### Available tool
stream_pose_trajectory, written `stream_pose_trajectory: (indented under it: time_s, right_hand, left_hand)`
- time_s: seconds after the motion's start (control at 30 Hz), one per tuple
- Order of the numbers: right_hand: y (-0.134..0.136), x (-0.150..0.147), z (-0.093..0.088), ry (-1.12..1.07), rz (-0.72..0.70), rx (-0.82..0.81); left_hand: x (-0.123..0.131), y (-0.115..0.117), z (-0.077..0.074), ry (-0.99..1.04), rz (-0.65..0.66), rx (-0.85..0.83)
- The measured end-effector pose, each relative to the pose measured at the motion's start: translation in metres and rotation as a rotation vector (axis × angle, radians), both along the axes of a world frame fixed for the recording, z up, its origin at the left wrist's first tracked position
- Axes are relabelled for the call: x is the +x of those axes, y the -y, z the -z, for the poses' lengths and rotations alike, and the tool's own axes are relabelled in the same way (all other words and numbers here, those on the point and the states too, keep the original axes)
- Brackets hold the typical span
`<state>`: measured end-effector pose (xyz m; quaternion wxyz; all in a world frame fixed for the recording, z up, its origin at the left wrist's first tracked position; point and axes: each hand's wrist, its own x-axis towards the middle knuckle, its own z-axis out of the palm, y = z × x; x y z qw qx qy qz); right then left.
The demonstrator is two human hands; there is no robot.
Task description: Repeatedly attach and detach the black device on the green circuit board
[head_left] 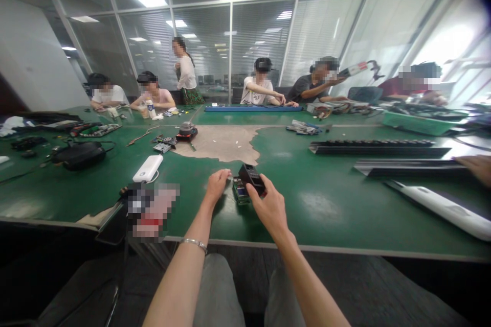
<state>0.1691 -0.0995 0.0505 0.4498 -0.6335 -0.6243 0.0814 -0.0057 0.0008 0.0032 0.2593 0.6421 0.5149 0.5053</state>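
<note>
My right hand (270,205) grips a black plastic housing (251,176) between thumb and fingers, holding it tilted just above the table near the front edge. Directly under the housing, a green circuit board (241,193) with small parts on it shows; whether the two are joined I cannot tell. To the left of them, my left hand (218,185) is closed, its fingertips pressed together close to the board. What those fingertips hold, if anything, is too small to make out. A silver bracelet circles my left wrist.
A white power bank (148,168) lies to the left, near a black case (82,155). Black metal channels (379,150) and a long white device (445,209) lie right. A green basket (422,123) stands farther back. Several people are across the table; another person's hand (475,167) reaches in from the right.
</note>
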Motion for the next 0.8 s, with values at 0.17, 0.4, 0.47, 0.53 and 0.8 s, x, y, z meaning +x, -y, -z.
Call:
stream_pose_trajectory:
  time_s: [0.17,0.4,0.47,0.53,0.8]
  right_hand:
    - [-0.005,-0.023,-0.003,0.121,0.022,-0.034]
    - [-0.003,-0.039,0.000,0.244,0.007,-0.063]
    - [-0.001,-0.041,0.003,0.259,0.013,-0.072]
    - [0.000,-0.040,0.008,0.261,0.017,-0.078]
    - [0.010,-0.034,0.037,0.234,-0.012,-0.007]
  left_hand:
    - [-0.002,-0.002,0.003,0.073,0.028,0.001]
    - [-0.002,-0.002,0.002,0.164,0.026,-0.023]
    - [-0.002,-0.002,0.002,0.152,0.022,-0.018]
    - [-0.002,-0.001,0.001,0.134,0.019,-0.011]
    - [0.000,0.007,-0.006,-0.070,0.045,0.078]
